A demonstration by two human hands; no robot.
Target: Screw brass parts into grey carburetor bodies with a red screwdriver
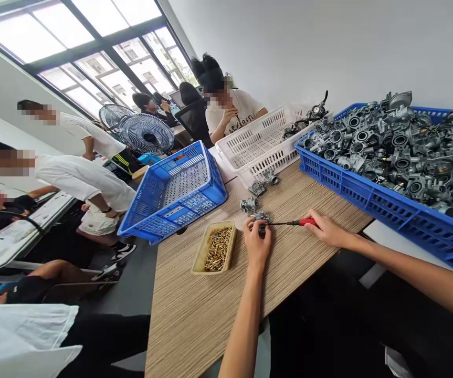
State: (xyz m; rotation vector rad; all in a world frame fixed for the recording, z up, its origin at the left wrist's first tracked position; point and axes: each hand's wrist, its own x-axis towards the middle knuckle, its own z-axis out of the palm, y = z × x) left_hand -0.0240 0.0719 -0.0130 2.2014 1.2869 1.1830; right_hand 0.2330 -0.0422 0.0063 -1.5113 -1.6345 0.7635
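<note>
My left hand [257, 241] is closed around a grey metal carburetor body [261, 216] low over the wooden table, its fingers hiding much of the part. In my right hand [324, 229] is the red handle of a screwdriver [307, 222]. The shaft runs left to the carburetor; whether the tip touches it is hidden by the fingers. Just beyond lie more carburetor bodies [249, 204] on the tabletop. Left of my left hand stands a cream plastic box [198, 264] holding many small brass pieces [219, 250], perhaps jets.
A blue crate [330, 181] heaped with carburetors stands at the right. Behind the table's middle is a white crate [250, 163] with a few parts, and a blue crate [179, 212] stands left of it. A person [232, 107] sits opposite; others and fans [147, 134] are farther left.
</note>
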